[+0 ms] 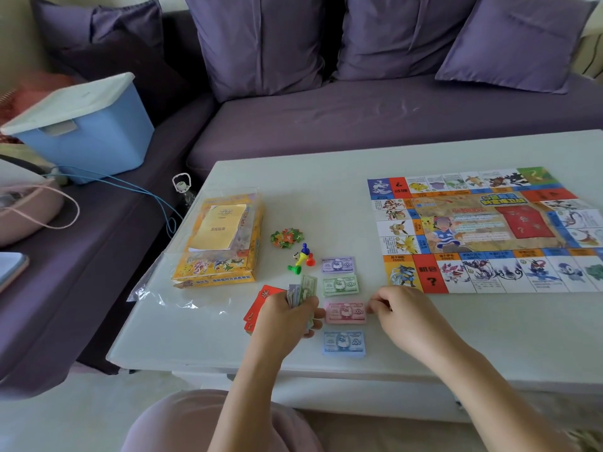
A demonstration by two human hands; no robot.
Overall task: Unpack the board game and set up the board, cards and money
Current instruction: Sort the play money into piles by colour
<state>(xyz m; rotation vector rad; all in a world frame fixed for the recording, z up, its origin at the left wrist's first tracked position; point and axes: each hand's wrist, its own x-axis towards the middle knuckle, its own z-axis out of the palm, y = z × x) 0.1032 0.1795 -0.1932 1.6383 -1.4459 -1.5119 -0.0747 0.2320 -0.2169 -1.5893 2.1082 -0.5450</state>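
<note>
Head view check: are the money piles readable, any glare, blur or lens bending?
Head view: even soft daylight, faint shadows; figures on the pink pile and blue pile read clearly. Head view: plastic wrap glints near the table corner; blue bin looks slightly soft; the wide-angle lens stretches the frame's edges.

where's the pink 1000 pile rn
Head view, lower centre on the table: pink pile lies between the green pile and blue pile, flanked by the left hand and right hand.
</note>
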